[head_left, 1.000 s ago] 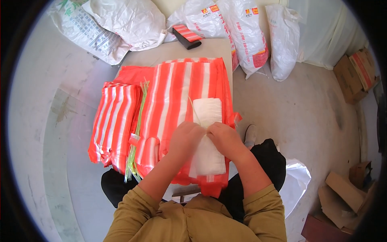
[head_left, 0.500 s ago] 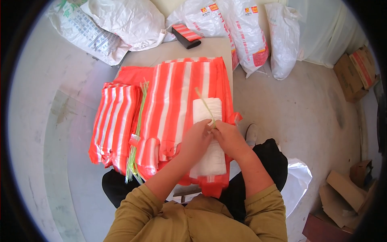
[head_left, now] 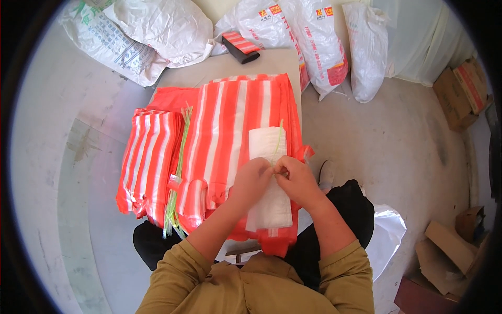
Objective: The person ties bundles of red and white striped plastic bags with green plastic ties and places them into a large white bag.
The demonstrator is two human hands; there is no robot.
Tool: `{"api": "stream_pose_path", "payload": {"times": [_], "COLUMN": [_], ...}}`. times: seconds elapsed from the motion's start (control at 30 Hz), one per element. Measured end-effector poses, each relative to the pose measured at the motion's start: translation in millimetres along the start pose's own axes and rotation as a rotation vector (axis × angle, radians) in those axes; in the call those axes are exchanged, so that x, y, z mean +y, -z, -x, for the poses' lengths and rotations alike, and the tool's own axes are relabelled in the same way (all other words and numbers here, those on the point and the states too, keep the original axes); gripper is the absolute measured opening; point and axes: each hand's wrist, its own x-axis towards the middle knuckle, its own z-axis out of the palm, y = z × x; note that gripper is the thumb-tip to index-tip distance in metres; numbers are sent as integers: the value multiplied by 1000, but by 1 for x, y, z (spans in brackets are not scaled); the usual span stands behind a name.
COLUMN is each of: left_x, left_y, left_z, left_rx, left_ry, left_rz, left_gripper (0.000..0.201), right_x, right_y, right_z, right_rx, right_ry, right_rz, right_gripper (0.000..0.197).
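A white folded bundle [head_left: 270, 206] lies lengthwise on a stack of red-and-white striped plastic bags [head_left: 222, 120]. Over its middle, my left hand [head_left: 252, 178] and my right hand [head_left: 298, 180] meet with fingertips pinched together. Between them they grip a thin yellow-green plastic strip [head_left: 278, 138], one loose end of which points up and away over the bundle. The fingers hide where the strip crosses the bundle, so I cannot tell whether a knot is there.
Left of the big stack lie a bunch of green strips [head_left: 180, 152] and a smaller striped bag stack [head_left: 149, 157]. A black roll with a striped piece [head_left: 241, 47] rests at the table's far end. White sacks [head_left: 170, 31] stand behind; cardboard boxes [head_left: 452, 99] are on the right.
The strip's loose end has swung from leaning left to leaning slightly right. My hands have drawn slightly apart at the bundle's middle, and the bundle has shifted a little left.
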Motion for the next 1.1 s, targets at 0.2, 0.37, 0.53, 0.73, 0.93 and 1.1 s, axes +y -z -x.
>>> {"api": "stream_pose_path", "payload": {"times": [0.2, 0.37, 0.53, 0.73, 0.93, 1.1], "left_x": [3, -3, 0, -10, -10, -10], "left_y": [4, 4, 2, 0, -1, 0], "left_z": [2, 5, 7, 10, 12, 12], "left_rx": [-50, -45, -49, -23, -13, -26], "left_ry": [88, 76, 67, 1, -60, -3], "left_rz": [-79, -9, -8, 12, -22, -15], "left_gripper": [15, 16, 16, 13, 9, 12], "right_x": [-5, -7, -7, -13, 2, -3], "right_y": [-7, -12, -7, 1, 7, 7], "right_z": [5, 5, 5, 5, 11, 12], "right_rx": [67, 177, 165, 145, -42, -83], "right_ry": [11, 130, 278, 272, -15, -107], "right_rz": [23, 75, 243, 299, 234, 98], "right_gripper": [13, 22, 22, 14, 12, 14]}}
